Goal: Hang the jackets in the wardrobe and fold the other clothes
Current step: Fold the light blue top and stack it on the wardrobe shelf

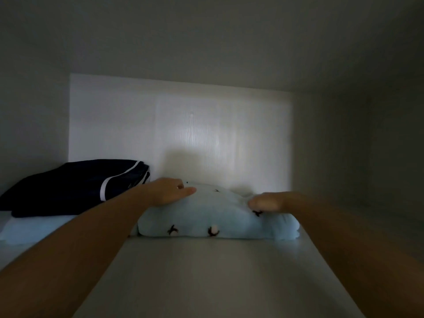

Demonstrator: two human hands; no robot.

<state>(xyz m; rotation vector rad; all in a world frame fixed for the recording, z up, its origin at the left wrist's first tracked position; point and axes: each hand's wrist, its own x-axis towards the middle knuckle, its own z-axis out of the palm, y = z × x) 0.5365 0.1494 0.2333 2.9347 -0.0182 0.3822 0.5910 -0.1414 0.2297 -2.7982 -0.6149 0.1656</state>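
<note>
Pressing a folded light-blue garment (206, 214) onto the wardrobe shelf (206, 271) with both hands.
Head view: the garment lies mid-shelf, near the back panel (206, 134). The left hand (169, 191) rests flat on top, fingers straight and together. The right hand (268, 200) sets its thumb on the fabric; its other fingers are hidden, grip undeterminable. A folded navy garment (68, 187) sits just left, atop a pale folded item (34, 228).

Folded garment (206, 216) is lying on shelf (206, 271) beneath both hands. Left hand (167, 191) is resting on its left end, right hand (268, 200) on its right. Second folded garment (75, 187) is sitting just left of the left hand.
</note>
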